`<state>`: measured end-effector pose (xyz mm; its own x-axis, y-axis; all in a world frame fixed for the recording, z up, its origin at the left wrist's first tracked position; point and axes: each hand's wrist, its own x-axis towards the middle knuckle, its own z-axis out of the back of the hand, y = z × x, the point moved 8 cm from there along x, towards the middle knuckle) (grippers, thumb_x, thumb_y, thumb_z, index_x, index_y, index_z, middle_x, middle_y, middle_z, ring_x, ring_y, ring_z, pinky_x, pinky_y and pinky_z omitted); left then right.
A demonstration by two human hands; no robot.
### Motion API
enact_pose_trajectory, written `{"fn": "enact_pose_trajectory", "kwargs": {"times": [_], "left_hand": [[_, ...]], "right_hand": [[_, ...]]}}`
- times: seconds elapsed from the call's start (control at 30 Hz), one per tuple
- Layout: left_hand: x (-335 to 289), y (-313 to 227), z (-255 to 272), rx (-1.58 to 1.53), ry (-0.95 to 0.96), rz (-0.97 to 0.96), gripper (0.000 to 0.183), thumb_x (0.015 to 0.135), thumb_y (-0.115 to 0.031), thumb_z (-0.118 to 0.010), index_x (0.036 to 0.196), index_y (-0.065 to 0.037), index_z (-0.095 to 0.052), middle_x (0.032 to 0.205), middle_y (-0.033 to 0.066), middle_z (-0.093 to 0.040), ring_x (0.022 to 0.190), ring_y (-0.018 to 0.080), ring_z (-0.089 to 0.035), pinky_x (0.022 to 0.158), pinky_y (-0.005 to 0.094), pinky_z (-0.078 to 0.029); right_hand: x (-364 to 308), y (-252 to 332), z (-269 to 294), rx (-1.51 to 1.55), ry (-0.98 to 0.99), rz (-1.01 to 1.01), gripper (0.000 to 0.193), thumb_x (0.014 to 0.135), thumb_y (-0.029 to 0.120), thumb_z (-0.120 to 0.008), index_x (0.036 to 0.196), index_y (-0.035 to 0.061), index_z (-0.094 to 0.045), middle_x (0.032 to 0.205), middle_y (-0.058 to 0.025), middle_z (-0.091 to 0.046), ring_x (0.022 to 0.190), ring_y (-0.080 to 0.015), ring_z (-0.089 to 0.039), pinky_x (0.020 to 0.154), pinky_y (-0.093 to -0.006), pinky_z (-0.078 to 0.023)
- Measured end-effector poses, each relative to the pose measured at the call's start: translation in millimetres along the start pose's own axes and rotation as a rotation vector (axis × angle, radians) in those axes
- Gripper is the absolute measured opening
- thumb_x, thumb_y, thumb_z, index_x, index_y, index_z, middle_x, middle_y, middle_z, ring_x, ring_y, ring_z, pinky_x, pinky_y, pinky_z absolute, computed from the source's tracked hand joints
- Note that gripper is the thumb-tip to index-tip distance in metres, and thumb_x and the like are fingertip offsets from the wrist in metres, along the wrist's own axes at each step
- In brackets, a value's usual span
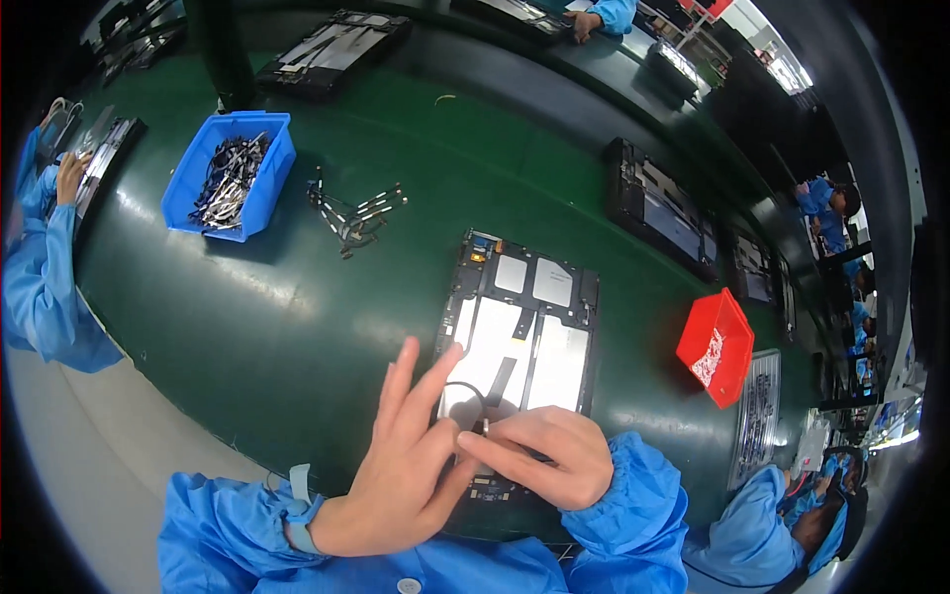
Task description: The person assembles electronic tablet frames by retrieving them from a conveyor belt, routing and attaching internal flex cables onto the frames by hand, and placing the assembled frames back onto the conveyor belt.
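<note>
A flat, opened electronic device [477, 327] lies on the green table [386, 129] straight ahead of the person, its silver panels and black frame facing up. Both hands are over its near end. The right hand [559, 455] has its thumb and forefinger drawn together at the small metal end of a thin dark cable [470, 387], which curves above the device's silver panels. The left hand [406, 460] meets it from the left, forefinger curled towards the thumb and its other fingers raised and spread; whether it also grips the cable cannot be told. A strap [300, 519] circles the left wrist

Far left stands a blue bin [269, 193] full of small cables, with a loose bunch of cables [348, 220] to its right. To the right of the device sit a red bin [737, 327] holding small white pieces and, nearer, a clear tray [760, 416]. A co-worker's blue sleeve [47, 282] shows at the left
</note>
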<state>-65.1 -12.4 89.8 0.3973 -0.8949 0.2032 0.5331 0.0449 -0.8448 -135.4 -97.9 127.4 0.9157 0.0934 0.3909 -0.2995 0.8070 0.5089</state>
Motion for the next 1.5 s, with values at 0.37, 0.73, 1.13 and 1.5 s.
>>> {"fn": "enact_pose_trajectory", "kwargs": {"times": [0.37,0.73,1.13,1.5], "left_hand": [[-44,20,-5,0.207,0.19,0.201,0.094,0.065,-0.039,-0.08,0.131,0.012,-0.039,0.143,0.034,-0.028,0.126,0.0456,-0.041,0.105,0.0429,-0.036],[-51,15,-23,0.42,0.162,0.03,0.075,0.074,-0.036,-0.072,0.129,0.009,-0.046,0.131,0.0295,-0.047,0.108,0.032,-0.06,0.097,0.0355,-0.046],[3,21,25,0.591,0.016,-0.354,0.037,0.079,-0.032,-0.064,0.104,-0.004,-0.067,0.103,0.0092,-0.065,0.093,0.0254,-0.063,0.078,0.0352,-0.053],[16,33,12,0.694,-0.003,-0.504,0.021,0.075,-0.018,-0.062,0.094,-0.009,-0.063,0.094,0.0045,-0.063,0.086,0.0174,-0.061,0.072,0.0274,-0.05]], "right_hand": [[-14,-81,-7,0.494,-0.278,-0.748,0.025,0.08,-0.006,-0.067,0.105,-0.004,-0.069,0.089,-0.0081,-0.064,0.077,-0.0153,-0.064,0.066,-0.0239,-0.052],[-2,-110,-43,0.883,-0.277,-0.863,0.021,0.081,-0.008,-0.065,0.102,-0.0095,-0.065,0.086,-0.0103,-0.063,0.07,-0.0143,-0.063,0.065,-0.0232,-0.052],[-2,-108,-43,0.649,-0.254,-0.835,0.016,0.081,-0.004,-0.069,0.096,-0.006,-0.068,0.089,-0.0092,-0.063,0.079,-0.0113,-0.064,0.065,-0.0206,-0.058],[1,-106,-40,0.629,-0.241,-0.819,0.016,0.081,-0.004,-0.068,0.097,-0.0061,-0.067,0.092,-0.0107,-0.064,0.075,-0.0131,-0.066,0.06,-0.0194,-0.057]]}}
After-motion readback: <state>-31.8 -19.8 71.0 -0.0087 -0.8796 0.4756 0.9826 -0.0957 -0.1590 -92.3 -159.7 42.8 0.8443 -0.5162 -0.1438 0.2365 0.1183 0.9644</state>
